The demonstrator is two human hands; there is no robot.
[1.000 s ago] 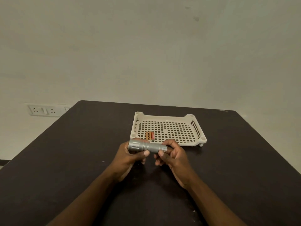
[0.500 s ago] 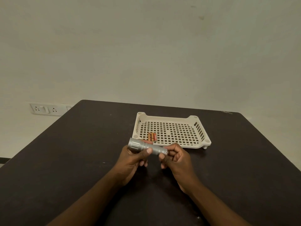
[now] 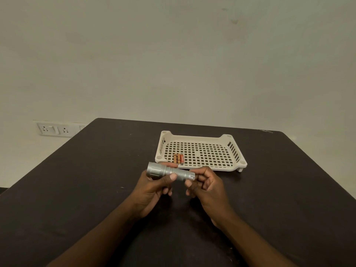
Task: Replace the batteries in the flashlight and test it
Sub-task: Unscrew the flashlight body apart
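A: Start with the hands. What is the left hand (image 3: 152, 187) doing?

B: It is wrapped around the silver flashlight (image 3: 169, 172), gripping the barrel just behind the wide head. The thumb lies across the near side of the barrel and the fingers curl under and behind it.

A: And the right hand (image 3: 207, 186)?

B: It sits at the tail end of the flashlight, fingers bent in a narrow pinch. The thumb and fingertips touch the tail cap end. Whether the cap is loose or tight, I cannot tell.

A: How does the flashlight lie?

B: Held off the table, nearly level, with the head toward nine o'clock and the tail toward three o'clock, dipping a little at the tail.

A: Where are the batteries (image 3: 178, 158)?

B: At twelve o'clock from the flashlight, just beyond it. Three small orange-brown cells lie side by side, touching, in the near left part of the cream tray (image 3: 234, 150). Their long axes run roughly from six to twelve o'clock.

A: Describe the tray.

B: A shallow plastic one with a grid floor and slotted side walls, standing on short feet on the dark table (image 3: 81, 189). It sits near the table's far edge.

A: Anything beyond that?

B: At ten o'clock, past the table's left edge, a white socket panel (image 3: 54, 129) is mounted on the pale wall (image 3: 173, 64).
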